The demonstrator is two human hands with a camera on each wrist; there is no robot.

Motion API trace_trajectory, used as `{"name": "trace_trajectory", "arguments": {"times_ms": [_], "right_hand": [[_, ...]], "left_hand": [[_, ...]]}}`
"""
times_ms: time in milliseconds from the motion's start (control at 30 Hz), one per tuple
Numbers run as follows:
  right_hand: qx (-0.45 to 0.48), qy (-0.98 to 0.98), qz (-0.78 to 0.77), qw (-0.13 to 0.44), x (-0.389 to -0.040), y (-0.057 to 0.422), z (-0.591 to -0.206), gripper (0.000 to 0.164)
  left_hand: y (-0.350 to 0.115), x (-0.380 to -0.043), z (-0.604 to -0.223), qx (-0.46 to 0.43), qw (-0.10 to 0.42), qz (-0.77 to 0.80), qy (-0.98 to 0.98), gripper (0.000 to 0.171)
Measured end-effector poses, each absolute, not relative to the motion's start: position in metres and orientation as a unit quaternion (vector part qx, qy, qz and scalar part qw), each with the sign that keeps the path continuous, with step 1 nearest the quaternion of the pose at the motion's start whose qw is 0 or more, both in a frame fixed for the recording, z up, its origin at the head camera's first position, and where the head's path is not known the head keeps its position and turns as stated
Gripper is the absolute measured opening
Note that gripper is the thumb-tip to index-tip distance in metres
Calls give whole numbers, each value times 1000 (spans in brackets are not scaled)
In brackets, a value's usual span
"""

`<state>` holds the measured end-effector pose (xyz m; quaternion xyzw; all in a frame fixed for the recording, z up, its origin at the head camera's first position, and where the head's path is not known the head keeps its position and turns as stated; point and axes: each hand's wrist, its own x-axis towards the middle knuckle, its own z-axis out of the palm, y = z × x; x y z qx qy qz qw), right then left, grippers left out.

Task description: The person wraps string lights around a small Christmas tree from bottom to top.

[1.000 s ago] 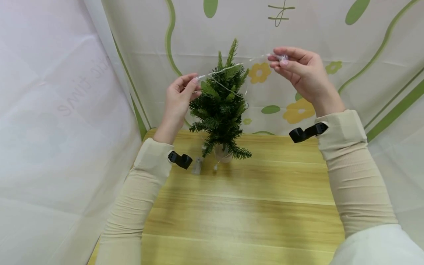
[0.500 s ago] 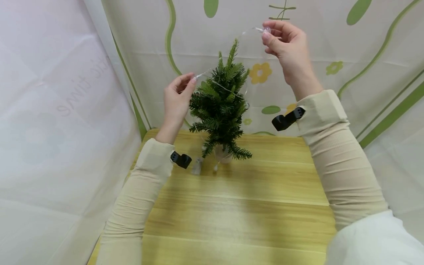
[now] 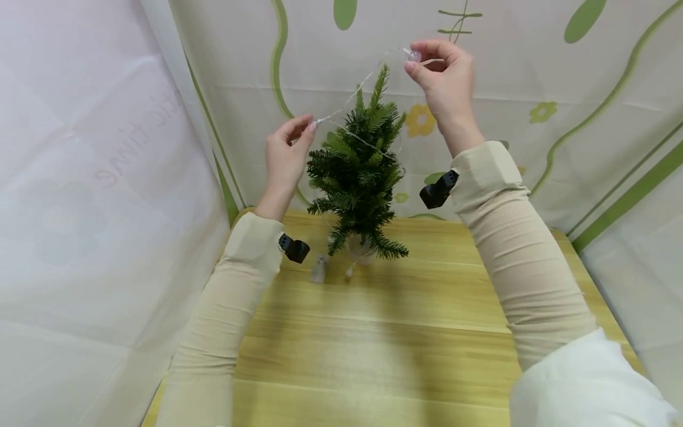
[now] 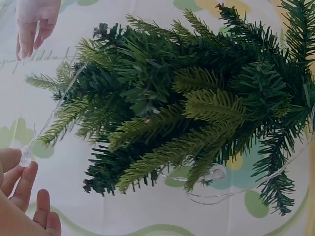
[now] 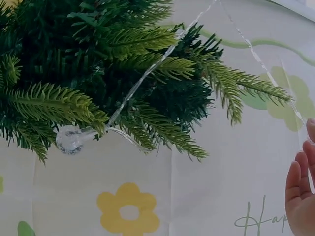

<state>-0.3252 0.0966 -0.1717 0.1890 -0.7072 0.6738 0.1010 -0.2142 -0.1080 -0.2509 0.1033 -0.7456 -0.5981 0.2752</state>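
Note:
A small artificial Christmas tree [image 3: 354,172] stands upright in a pale base [image 3: 360,252]. A clear string light [image 5: 142,78] crosses its upper branches, one round bulb [image 5: 70,140] hanging at the tree's right side. My left hand [image 3: 285,157], left of the treetop, pinches the string at a clear bulb [image 4: 25,156] between thumb and fingertips. Up to the right and above the tip, my right hand [image 3: 448,83] pinches another bulb [image 3: 415,56]. Between both hands the wire arcs behind the top twigs. More wire [image 4: 275,172] runs along the lower branches.
On the wooden table [image 3: 373,344], a small greyish translucent object [image 3: 319,270] lies left of the base. A loose bulb [image 3: 349,272] lies in front of it. Printed cloth walls [image 3: 507,59] close in the back and sides.
My right hand has risen and moved left with its bulb, from right of the tree to above its tip level. The wire now arcs higher. My left hand has stayed nearly in place.

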Motion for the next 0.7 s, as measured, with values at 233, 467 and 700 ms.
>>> {"name": "trace_trajectory", "arguments": {"times_ms": [233, 467, 700], "right_hand": [[165, -740, 649, 64, -330, 100, -177, 27], [205, -699, 683, 61, -336, 109, -179, 25], [256, -675, 690, 53, -334, 103, -177, 19]], "left_hand": [[-109, -215, -256, 115, 269, -600, -744, 31], [-110, -215, -257, 117, 271, -600, -744, 31], [-110, -215, -256, 119, 270, -596, -747, 31]]}}
